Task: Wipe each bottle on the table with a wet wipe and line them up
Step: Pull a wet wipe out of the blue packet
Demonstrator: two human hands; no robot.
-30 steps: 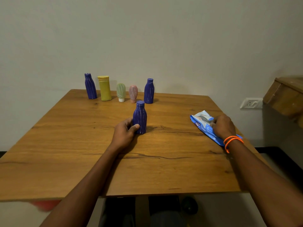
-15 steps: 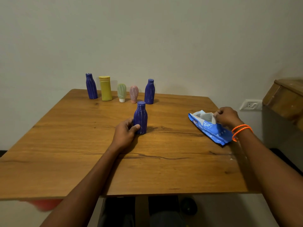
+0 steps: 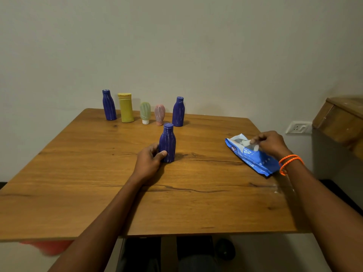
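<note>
Left hand grips the lower body of a dark blue ribbed plastic bottle, thumb on the near side and fingers curled round the far side; the bottle stands upright near the middle of the brown wooden table. Right hand pinches a white wet wipe at the opening of a blue plastic wipe packet, which lies flat toward the table's right edge. Two orange bands circle that wrist. Along the far edge stands a row, left to right: another dark blue bottle, a yellow bottle, a small pale green bottle, a small pink bottle, and a third dark blue bottle.
</note>
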